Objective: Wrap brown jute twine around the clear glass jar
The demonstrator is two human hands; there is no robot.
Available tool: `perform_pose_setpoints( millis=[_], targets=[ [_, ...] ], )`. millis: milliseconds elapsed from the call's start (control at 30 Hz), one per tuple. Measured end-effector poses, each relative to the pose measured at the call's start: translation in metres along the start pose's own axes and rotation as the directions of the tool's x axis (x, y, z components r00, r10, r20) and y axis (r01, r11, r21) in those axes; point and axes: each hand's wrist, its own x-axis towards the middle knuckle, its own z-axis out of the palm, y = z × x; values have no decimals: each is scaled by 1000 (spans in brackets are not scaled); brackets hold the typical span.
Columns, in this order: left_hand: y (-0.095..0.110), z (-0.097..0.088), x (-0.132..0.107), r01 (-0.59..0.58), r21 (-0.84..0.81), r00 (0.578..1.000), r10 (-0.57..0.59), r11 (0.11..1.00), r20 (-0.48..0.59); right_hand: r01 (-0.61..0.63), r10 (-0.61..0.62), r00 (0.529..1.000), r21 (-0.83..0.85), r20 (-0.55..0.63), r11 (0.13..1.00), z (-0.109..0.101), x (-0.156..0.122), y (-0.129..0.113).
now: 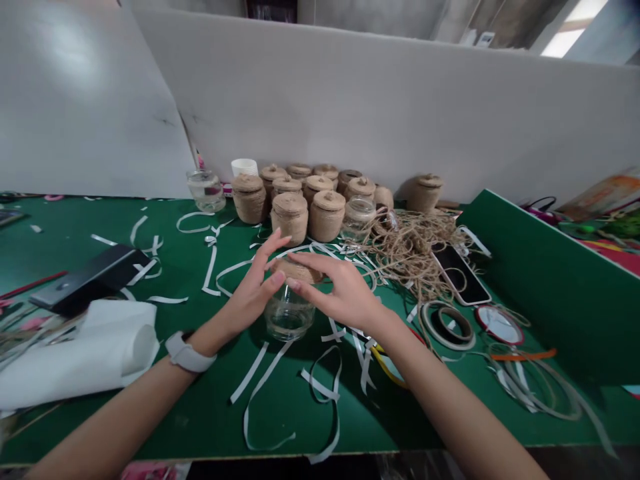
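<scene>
Head view: a clear jar (289, 319) stands upright on the green counter (190, 407), between the two hands and near the front edge. A brown twine cover (304, 271) sits at its top; with the hands over it, whether this is a loose lid or a wrap around the neck is hard to say. The left hand (251, 288) comes in from the left, its fingers extended and close together, the thumb held apart and against the cover's near side. The right hand (347, 288) arches over from the other side, fingers stretched across the top and thumb spread below them. Both appear to touch the cover, cupped around it rather than pinching. A pale watch (190, 353) circles the left wrist.

White strips (250, 372) lie scattered around the jar. Behind it stand twine-wrapped jars (327, 219) in a cluster, with one bare jar (207, 193) to their left and a white cup (244, 168) at the back. To the right are a tangled twine heap (413, 250), a phone (463, 275) beside it, and a tape roll (430, 325). A white paper roll (90, 353) lies at the left, near a black box (90, 277).
</scene>
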Motion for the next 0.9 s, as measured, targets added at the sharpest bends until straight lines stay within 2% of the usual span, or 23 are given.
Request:
perform_pose_setpoints(
  millis=[100,167,300,400,467,600,700,800,900],
  targets=[
    [20,-5,27,-31,91,999,32,995,-2,-42,43,999,-80,8,996,1,17,-8],
    [27,-8,47,-25,151,999,20,988,38,-87,88,996,-150,2,985,2,29,-12],
    [23,-12,77,52,112,975,-75,992,210,-123,125,992,-202,-3,972,1,42,-10],
    [15,-14,83,125,70,938,-141,990,315,-61,63,998,-94,25,994,-4,39,-1],
    [12,-14,83,156,42,916,-160,987,367,-42,46,998,-85,48,996,-9,33,4],
    [6,-12,87,241,11,879,-223,970,420,-161,180,983,-301,35,940,-22,23,5],
    [0,-11,92,299,53,870,-295,953,395,-175,190,981,-219,50,960,-31,23,3],
    [-4,-10,96,339,92,856,-347,936,382,-92,89,994,-50,-60,995,-33,29,4],
    [-6,-8,98,364,93,850,-371,927,375,-90,84,978,-24,-190,996,-27,34,7]
  ],
)
